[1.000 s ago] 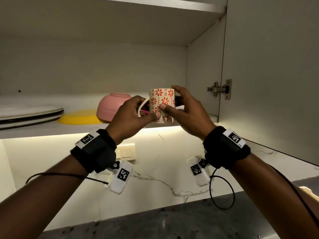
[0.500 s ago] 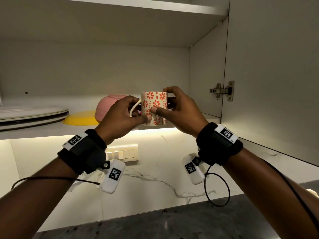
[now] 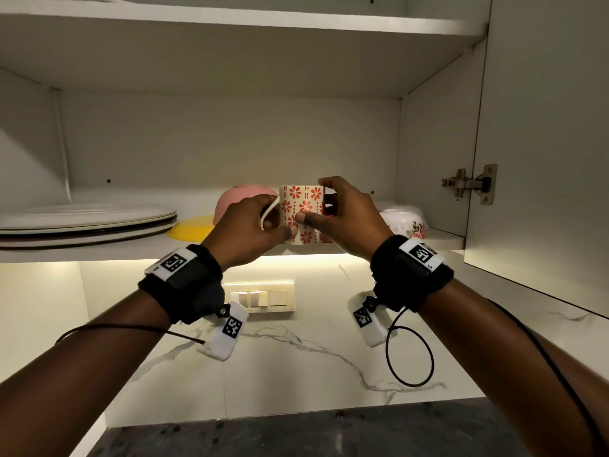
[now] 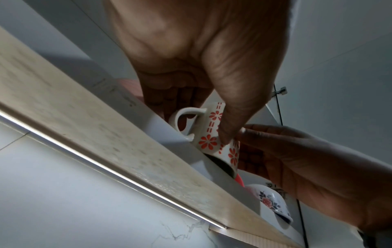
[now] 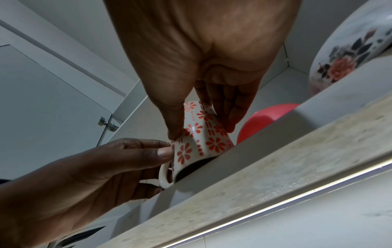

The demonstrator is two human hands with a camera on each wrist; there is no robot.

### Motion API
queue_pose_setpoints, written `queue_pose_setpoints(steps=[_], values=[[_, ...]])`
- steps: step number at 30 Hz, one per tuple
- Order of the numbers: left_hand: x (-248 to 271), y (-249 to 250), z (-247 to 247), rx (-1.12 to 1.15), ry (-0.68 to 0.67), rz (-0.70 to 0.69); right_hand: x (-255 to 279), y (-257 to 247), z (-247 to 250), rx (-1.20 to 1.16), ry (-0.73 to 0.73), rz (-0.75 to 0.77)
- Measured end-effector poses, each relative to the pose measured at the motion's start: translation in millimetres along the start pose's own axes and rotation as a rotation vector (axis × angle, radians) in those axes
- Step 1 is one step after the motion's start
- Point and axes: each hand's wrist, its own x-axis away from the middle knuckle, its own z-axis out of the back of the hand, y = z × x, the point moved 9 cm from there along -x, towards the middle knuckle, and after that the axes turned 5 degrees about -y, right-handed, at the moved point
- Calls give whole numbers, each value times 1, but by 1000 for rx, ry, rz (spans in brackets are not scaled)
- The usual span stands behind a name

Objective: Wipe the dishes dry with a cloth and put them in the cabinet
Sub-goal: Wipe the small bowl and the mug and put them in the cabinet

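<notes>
Left hand [image 3: 245, 230] and right hand [image 3: 349, 222] pinch the mug [image 3: 304, 206] at the shelf [image 3: 99, 253] edge, pink bowl [image 3: 235, 201] behind. Near upright, mouth down, handle left.

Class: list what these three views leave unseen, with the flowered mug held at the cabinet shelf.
- Mug rim: in both wrist views the shelf edge hides whether it rests down.
- Red thing beside it: the right hand covers it in the head view; kind unclear.
- Plates: cut off by the head view's left edge.
</notes>
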Motion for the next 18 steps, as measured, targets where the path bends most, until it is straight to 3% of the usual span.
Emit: queue_pose_setpoints(steps=[18], values=[[-11,-5,9,-229,73,61,-16,4,-8,112,-30,-25]])
